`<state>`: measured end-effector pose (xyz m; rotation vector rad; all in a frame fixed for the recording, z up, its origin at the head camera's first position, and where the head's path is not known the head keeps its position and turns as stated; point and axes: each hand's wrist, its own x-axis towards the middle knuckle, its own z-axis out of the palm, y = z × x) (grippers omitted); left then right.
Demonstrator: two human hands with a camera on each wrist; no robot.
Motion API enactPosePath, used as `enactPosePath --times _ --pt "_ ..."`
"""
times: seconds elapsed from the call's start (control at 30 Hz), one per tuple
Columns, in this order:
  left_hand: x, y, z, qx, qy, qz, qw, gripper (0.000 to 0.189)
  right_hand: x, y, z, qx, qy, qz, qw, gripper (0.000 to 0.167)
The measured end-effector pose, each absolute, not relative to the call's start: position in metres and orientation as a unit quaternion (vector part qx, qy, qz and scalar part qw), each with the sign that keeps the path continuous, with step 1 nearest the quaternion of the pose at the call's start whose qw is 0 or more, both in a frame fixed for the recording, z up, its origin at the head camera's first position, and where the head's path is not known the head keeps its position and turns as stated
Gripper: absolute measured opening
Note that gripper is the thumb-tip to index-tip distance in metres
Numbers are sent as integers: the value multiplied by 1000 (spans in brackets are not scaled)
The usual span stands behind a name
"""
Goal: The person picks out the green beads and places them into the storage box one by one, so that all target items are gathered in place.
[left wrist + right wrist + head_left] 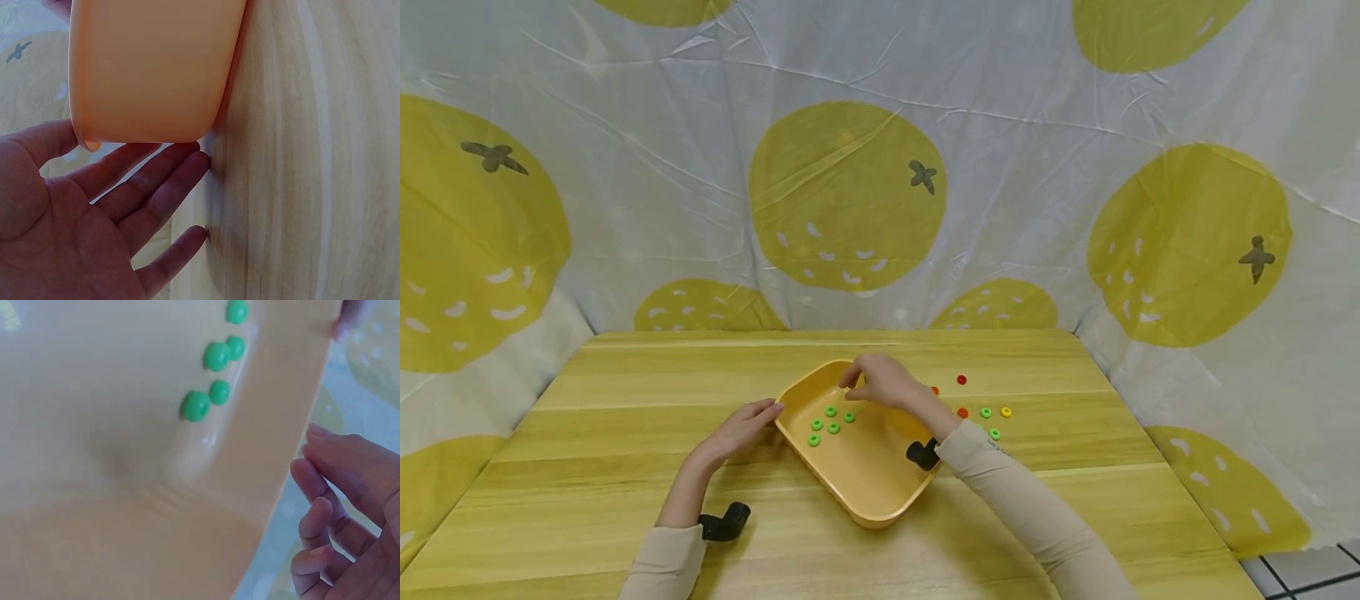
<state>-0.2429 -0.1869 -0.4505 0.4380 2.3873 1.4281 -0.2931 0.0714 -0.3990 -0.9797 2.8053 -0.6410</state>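
A light-orange plastic tray [865, 471] stands at an angle on the table, with several small green rings [833, 428] lying on its floor near the left wall. At the tray's left corner my left hand [741, 429] rests against it. In the left wrist view the thumb meets the rim and extended fingers [162, 187] touch the outer wall from beside it. My right hand [889, 383] hovers over the tray's far side, fingers loosely bent. Between its thumb and forefinger there is a small gap, and nothing shows there in the right wrist view.
Right of the tray lie loose rings: a dark red one [962, 379], an orange one [962, 412], a yellow one [1006, 412] and green ones [995, 434]. My right forearm partly covers this group. A fruit-patterned curtain [1030, 208] hangs behind the wooden table [647, 392].
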Motion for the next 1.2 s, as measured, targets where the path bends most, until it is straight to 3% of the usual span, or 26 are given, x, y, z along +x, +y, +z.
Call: enactPosePath --times 0.73,1.2 --pt "-245 -187 -451 155 834 501 168 58 -302 139 -386 -235 893 -385 1 17" --pt "-244 -187 -449 146 837 500 169 60 -290 205 -400 -164 908 -385 -18 17"
